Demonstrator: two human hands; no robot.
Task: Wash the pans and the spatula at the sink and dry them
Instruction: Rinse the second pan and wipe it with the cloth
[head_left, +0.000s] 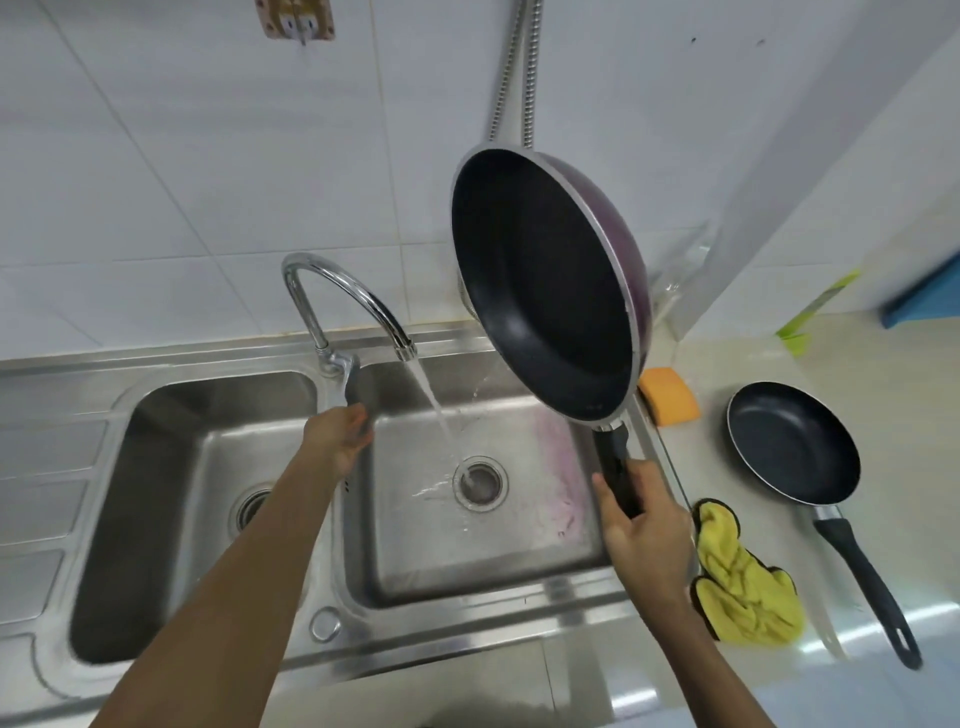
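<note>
Right hand (647, 525) is wrapped tight around the black handle of the big pan (545, 291). Pan is raised off the sink and tilted steeply, black inside facing the camera, purple outer wall showing along the right edge. It hangs above the right basin's (519, 545) far right corner, clear of the water stream.

Left hand (340, 441) is on the tap lever (352, 382), fingers curled around its black end; grip is closed on the lever. Tap (343, 296) sits on the divider between the two basins, spout swung over the right basin. Water (434, 402) runs from the spout and lands at the drain (479, 483). Pinkish smear on the right basin floor near the right wall.

Left basin (156, 519) holds nothing visible besides its own drain.

Counter (779, 675) to the right of the sink:
- small pan (792, 441) lies flat, inside up, handle pointing toward the camera and to the right
- yellow cloth (743, 582) is crumpled between the sink edge and the small pan's handle
- orange sponge (670, 395) sits at the sink's far right corner, just behind the big pan's handle

Can't make out a spatula anywhere.
</note>
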